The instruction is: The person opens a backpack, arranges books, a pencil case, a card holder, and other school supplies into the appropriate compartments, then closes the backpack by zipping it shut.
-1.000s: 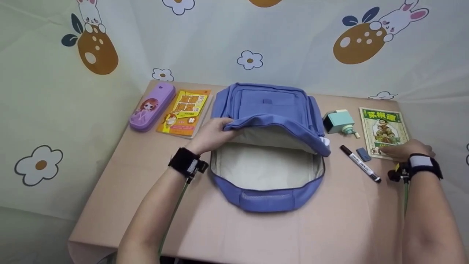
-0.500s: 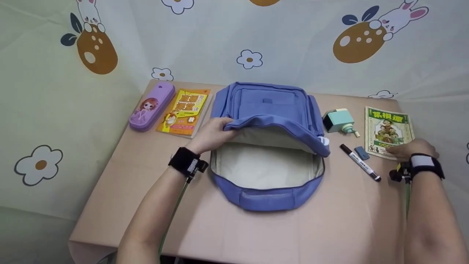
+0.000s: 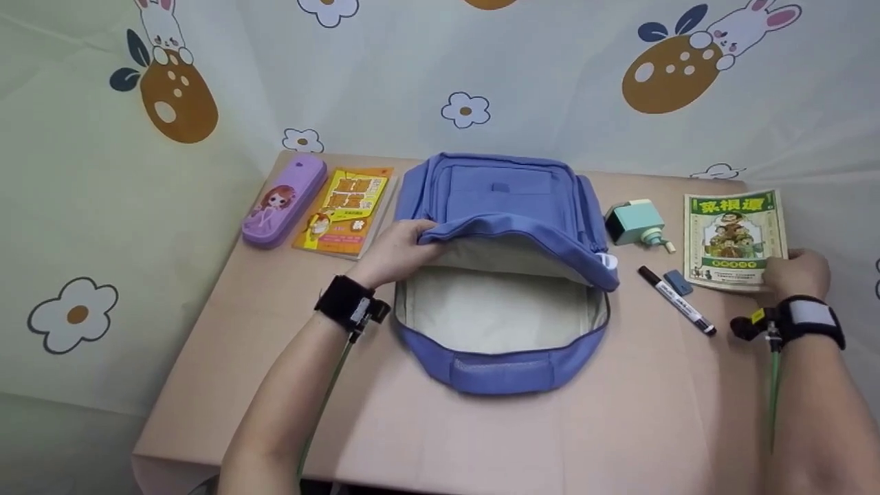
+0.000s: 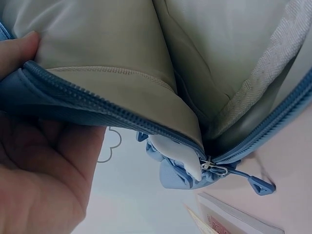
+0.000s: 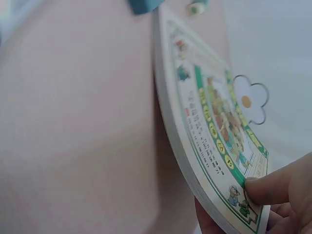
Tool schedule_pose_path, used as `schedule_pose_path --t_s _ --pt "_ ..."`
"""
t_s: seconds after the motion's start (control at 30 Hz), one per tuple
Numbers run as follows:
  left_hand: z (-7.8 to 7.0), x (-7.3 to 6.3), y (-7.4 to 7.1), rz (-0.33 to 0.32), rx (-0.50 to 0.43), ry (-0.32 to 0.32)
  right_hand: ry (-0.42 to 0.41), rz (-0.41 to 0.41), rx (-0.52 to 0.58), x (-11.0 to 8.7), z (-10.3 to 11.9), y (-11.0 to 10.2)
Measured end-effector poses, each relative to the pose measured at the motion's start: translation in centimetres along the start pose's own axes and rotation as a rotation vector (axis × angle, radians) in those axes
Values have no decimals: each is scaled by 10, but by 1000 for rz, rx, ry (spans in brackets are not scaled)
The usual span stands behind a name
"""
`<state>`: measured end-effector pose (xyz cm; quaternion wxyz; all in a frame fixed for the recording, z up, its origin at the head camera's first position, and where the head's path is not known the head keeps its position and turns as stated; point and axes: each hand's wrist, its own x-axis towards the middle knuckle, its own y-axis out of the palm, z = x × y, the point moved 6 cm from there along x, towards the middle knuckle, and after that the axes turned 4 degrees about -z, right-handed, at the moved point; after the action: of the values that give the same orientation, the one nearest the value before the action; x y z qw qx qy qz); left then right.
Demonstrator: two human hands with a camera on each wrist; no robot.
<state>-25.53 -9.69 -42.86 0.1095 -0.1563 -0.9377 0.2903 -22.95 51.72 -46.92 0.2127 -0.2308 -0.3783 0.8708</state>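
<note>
The green-covered book (image 3: 730,237) is at the worktop's far right corner, gripped at its near right corner by the right hand (image 3: 801,273): thumb on the cover, fingers beneath. The right wrist view shows the cover bowing and the gripped corner raised, probably because the bending pages let the fingers get underneath. Well apart from it, the left hand (image 3: 395,254) pinches the flap of the blue backpack (image 3: 505,189), thumb against the lining and fingers outside; holding that edge up seems to be what keeps the mouth gaping toward the near edge of the worktop (image 3: 619,433). The bag lies flat mid-worktop, reaching back to the far edge, so its weight likely steadies it against the pull. Between bag and book are a turquoise block-like object (image 3: 638,223), a blue-grey eraser (image 3: 678,282) and a marker (image 3: 677,300) slanting just beside the eraser. Near the far left corner, an orange book (image 3: 347,210) and a purple case (image 3: 285,199) lie side by side, clear of the left arm.
</note>
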Motion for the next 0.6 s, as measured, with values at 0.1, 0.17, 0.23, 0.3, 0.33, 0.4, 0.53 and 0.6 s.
schedule_pose_path --t_s 0.1,0.17,0.23,0.3,0.33,0.4,0.53,0.6 --pt "0 -1 0 0 -5 -3 -28 -59 26 -5 9 -7" --pt "0 0 0 2 -10 2 -31 -110 52 -9 14 -11" --pt "-1 0 0 2 -14 4 -32 -164 73 -13 19 -14" --pt "-1 0 0 0 -12 2 -28 -200 119 -19 24 -16" --pt "-2 0 0 -1 -12 0 -36 -209 140 -22 26 -17" --pt "-2 0 0 -7 -6 -5 -55 -216 190 -29 32 -18" --pt "-2 0 -1 -8 -9 -12 -109 -196 319 -47 47 -16" --pt "-1 0 -1 -7 -15 -15 -130 -163 459 -57 55 -12"
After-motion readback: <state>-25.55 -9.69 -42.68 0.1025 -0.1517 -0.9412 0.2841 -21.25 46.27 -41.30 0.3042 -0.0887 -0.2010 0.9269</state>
